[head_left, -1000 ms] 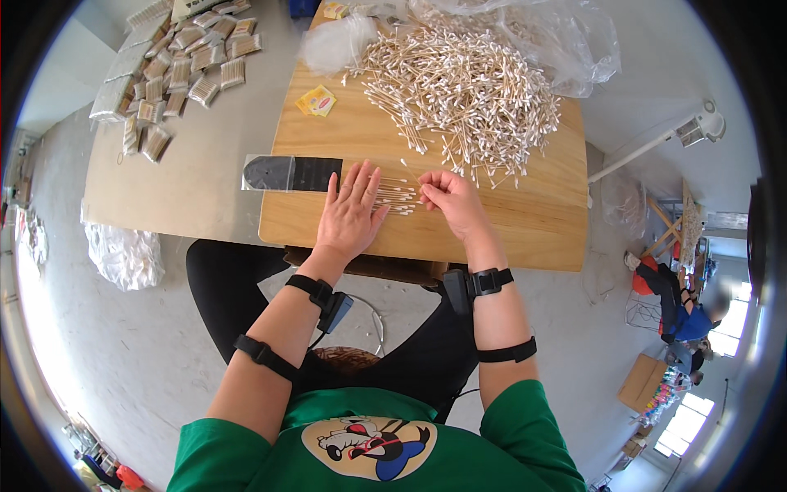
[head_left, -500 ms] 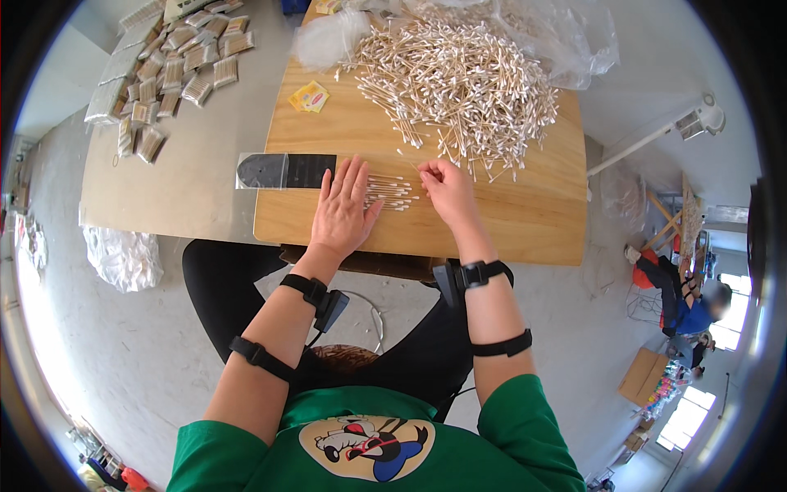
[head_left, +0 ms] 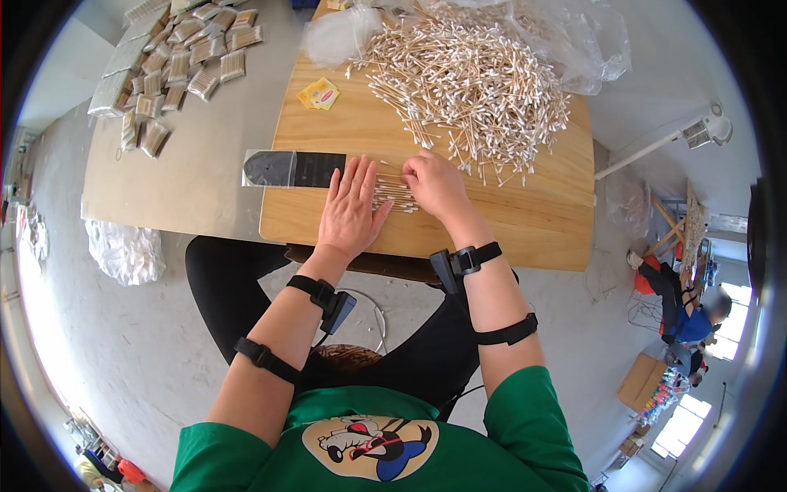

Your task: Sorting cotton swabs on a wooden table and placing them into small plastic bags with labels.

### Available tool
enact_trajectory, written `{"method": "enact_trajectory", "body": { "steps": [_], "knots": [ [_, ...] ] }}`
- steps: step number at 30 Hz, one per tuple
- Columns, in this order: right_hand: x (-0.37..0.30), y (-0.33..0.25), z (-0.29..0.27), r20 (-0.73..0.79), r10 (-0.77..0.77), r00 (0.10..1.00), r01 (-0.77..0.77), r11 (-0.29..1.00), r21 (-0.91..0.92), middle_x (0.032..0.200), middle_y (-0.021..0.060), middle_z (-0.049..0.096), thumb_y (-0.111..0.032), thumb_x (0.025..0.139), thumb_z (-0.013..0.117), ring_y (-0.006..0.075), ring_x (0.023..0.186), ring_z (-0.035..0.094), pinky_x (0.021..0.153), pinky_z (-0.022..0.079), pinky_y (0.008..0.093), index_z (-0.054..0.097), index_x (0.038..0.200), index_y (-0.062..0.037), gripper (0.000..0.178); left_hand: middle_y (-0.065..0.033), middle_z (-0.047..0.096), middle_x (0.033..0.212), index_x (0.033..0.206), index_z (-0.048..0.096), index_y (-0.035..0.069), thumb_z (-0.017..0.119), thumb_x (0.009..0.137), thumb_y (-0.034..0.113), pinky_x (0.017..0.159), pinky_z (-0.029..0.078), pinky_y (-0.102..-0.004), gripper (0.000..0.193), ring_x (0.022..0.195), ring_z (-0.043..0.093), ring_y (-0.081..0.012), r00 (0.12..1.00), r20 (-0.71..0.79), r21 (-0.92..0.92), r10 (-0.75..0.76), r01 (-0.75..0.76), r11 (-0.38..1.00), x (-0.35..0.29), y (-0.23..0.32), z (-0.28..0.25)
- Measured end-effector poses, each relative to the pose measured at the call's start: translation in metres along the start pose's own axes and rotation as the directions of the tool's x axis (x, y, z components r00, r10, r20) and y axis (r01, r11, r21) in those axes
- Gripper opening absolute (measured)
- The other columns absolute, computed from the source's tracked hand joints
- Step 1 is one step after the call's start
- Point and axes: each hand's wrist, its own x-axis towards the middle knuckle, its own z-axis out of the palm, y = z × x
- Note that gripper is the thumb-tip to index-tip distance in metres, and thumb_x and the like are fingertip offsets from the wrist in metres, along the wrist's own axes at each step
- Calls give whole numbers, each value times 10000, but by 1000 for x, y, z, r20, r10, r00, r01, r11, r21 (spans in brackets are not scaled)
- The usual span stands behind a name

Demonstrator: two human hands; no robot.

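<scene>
My left hand point(head_left: 348, 215) lies flat over cotton swabs point(head_left: 396, 198); my right hand point(head_left: 437, 184) bunches its fingers point(head_left: 413, 169) narrowly, whether holding 1 I can't tell.

- 1 head view, from the left of 2 wide fisheye cameras worn side by side on the person's head.
- It looks steeply down past the green shirt point(head_left: 508, 459) on the near side, toward the wooden worktop point(head_left: 525, 234) beyond.
- It sits near enough to show the left grip point(head_left: 348, 215) and right grip point(head_left: 438, 187) in detail.
- The wide lens reaches the floor point(head_left: 566, 353) left and right, bending edges toward its rim.
</scene>
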Motion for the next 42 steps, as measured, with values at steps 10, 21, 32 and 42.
{"method": "enact_trajectory", "body": {
  "steps": [10,21,32,42],
  "knots": [
    [-25,0,-18,241,316,918,-357,386,850,860,30,649,-102,950,647,130,752,606,641,481,262,662,972,-14,92,-151,384,1554,1528,287,22,571,968,390,1212,214,-468,727,1468,315,-308,999,-16,-70,-32,31,997,0,-1,-2],
    [-72,-41,-45,178,123,976,-99,-473,875,913,76,639,-18,982,583,128,758,578,645,459,228,611,1227,51,256,-140,401,1546,1487,376,31,573,967,387,1209,216,-484,660,1459,327,-317,1000,-17,-43,-1,0,999,1,0,-1],
    [-87,-48,-54,69,400,914,-120,104,987,822,41,645,-58,949,655,116,710,588,649,472,236,650,1091,14,159,-152,452,1503,1437,449,22,585,965,322,1190,248,-493,576,1417,375,-341,996,-18,-134,88,-90,987,21,1,-2],
    [-27,20,11,-291,264,920,-171,936,309,879,128,689,-88,863,689,294,783,665,691,520,384,712,898,-43,62,-156,605,1293,1275,574,32,607,948,179,1108,393,-459,359,1222,551,-334,971,-108,-345,212,-236,909,18,-8,2]
  ]
}}
